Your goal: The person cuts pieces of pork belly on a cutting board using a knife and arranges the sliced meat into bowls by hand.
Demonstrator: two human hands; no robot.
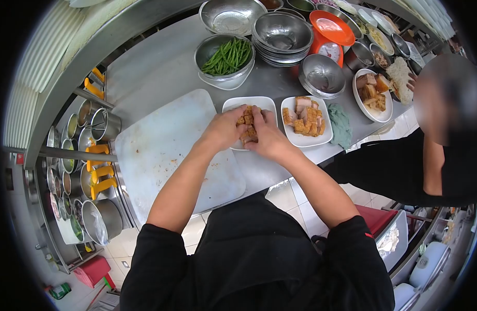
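Observation:
Both of my hands meet over a white square plate (270,103), cupped around several browned chunks of meat (247,124). My left hand (221,129) has its fingers pressed against the left side of the pieces. From the right, my right hand (269,136) closes on the same pieces, its fingers over their top and side. Just right of it, a second white plate (327,136) holds more golden-brown chunks (304,118). A large white cutting board (171,140) with crumbs and stains lies on the left, partly under my left forearm.
Green beans (228,57) fill a metal bowl behind the plates. Stacked bowls (282,33), an orange scale (329,31) and an empty bowl (322,75) stand farther right. A green cloth (340,125) lies near the edge. Another person (440,155) stands at the right, beside an oval meat dish (360,78).

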